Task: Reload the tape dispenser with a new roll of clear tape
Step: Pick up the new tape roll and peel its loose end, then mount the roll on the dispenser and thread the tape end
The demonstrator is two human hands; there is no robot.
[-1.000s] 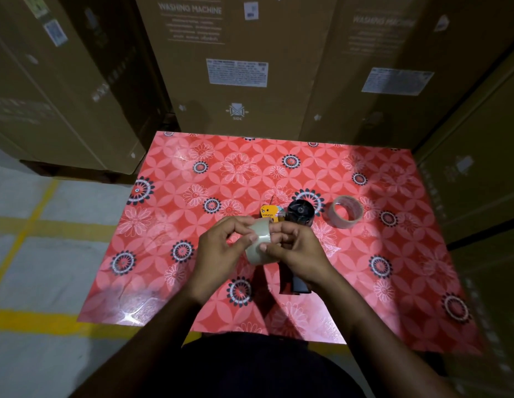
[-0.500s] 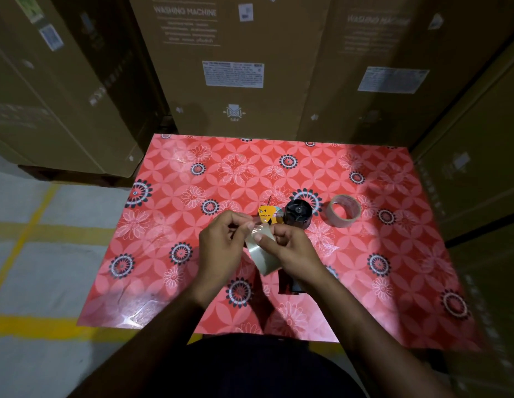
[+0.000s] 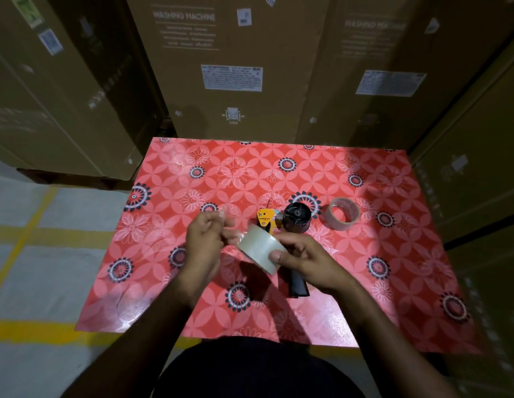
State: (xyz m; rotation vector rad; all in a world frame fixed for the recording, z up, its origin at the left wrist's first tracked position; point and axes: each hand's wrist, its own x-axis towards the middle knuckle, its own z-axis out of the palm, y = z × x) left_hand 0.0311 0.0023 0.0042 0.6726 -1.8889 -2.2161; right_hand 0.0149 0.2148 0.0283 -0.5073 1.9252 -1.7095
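One head-worn camera looks steeply down, near the table [image 3: 393, 282], its edges perhaps wide-angle warped.

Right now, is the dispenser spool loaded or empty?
Empty. The dispenser lies on the table with its black hub bare; the new roll is in the right hand.

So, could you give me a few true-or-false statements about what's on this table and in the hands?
1. The right hand holds a clear tape roll. True.
2. The dispenser is lifted in the left hand. False: it lies on the table.
3. A second roll lies right of the dispenser. True.
4. The table is plain white. False: it is red with a flower pattern.
5. Cardboard boxes stand behind the table. True.
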